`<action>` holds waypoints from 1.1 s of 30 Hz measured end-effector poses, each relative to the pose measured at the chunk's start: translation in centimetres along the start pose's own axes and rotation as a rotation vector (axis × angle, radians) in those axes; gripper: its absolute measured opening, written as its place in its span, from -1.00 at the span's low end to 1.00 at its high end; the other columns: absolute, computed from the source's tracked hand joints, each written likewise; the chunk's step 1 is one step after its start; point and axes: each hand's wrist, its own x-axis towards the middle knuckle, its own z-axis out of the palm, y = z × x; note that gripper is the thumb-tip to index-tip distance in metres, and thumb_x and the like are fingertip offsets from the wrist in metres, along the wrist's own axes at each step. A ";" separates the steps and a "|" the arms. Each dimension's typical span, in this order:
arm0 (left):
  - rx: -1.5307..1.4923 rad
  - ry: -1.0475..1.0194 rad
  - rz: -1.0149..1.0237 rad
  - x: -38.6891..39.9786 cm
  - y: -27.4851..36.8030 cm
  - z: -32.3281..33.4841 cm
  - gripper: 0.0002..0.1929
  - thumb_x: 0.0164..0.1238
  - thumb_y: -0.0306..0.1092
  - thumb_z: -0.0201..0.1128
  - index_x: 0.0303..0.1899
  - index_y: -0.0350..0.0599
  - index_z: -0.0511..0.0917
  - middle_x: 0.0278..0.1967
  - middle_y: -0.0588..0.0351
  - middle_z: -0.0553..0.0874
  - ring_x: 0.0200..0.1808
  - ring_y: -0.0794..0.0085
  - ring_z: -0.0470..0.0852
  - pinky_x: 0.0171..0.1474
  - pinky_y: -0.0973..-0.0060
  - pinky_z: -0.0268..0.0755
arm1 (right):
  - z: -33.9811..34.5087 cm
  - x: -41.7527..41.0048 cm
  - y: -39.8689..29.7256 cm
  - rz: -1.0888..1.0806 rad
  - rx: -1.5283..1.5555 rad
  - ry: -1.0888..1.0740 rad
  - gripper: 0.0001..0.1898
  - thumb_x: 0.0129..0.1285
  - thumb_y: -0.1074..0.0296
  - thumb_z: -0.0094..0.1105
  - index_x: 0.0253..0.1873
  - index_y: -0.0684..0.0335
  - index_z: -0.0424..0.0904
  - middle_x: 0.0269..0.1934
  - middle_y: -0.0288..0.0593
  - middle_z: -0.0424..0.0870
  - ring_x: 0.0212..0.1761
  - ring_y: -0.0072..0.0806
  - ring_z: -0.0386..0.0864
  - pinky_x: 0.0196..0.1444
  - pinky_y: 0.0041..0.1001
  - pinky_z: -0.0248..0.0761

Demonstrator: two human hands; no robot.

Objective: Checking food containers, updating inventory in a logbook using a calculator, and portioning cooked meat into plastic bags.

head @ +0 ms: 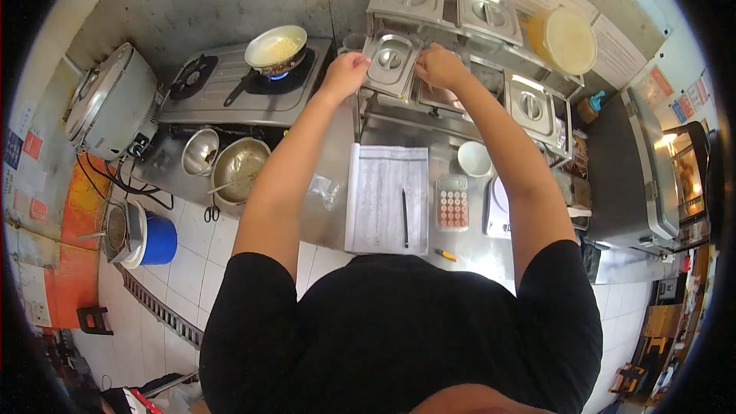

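A small lidded steel food pan (391,62) sits in the counter rack, its handle facing up. My left hand (347,73) has its fingertips on the left edge of the lid. At the opposite edge, my right hand (441,68) is curled with its fingertips against the lid's right side. The exact grip of the right fingers is partly hidden by the hand itself. Under and beside my right wrist lies another steel pan (440,96). A clear cup (353,42) stands behind my left hand.
A frying pan (276,50) with pale food sits over a lit blue flame on the gas stove (230,98). Below my arms lie a paper sheet (379,201) with a pencil (405,218), a calculator (452,202) and a white bowl (474,158). Steel bowls (240,170) stand left.
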 end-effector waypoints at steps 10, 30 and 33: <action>0.182 -0.115 -0.111 2.8 -0.7 1.6 -0.54 0.06 -0.15 0.31 -0.07 -0.32 0.60 -0.12 -0.20 0.67 -0.03 0.06 0.63 0.07 0.33 0.45 | -0.9 -0.5 1.7 -0.095 0.025 -0.052 -0.68 0.14 0.14 0.04 -0.52 0.23 0.61 -0.47 0.04 0.63 -0.27 0.00 0.56 0.04 -0.15 0.42; 0.313 -0.050 -0.014 2.7 -0.6 2.6 -0.73 -0.14 -0.24 0.31 -0.43 -0.26 0.63 -0.46 -0.15 0.67 -0.33 0.03 0.66 -0.20 0.29 0.50 | 0.9 1.3 -3.2 0.834 1.093 -0.258 -0.70 0.23 0.34 0.16 -0.27 0.60 0.49 -0.48 -0.01 0.53 -0.46 -0.22 0.60 -0.42 -0.25 0.57; 0.296 -0.155 -0.097 2.9 -0.5 2.3 -0.72 -0.14 -0.23 0.31 -0.44 -0.28 0.64 -0.44 -0.19 0.67 -0.33 0.02 0.67 -0.19 0.30 0.51 | 1.4 1.4 -3.3 0.813 1.122 -0.271 -0.76 0.21 0.41 0.13 -0.31 0.57 0.51 -0.50 -0.01 0.53 -0.49 -0.24 0.59 -0.47 -0.24 0.56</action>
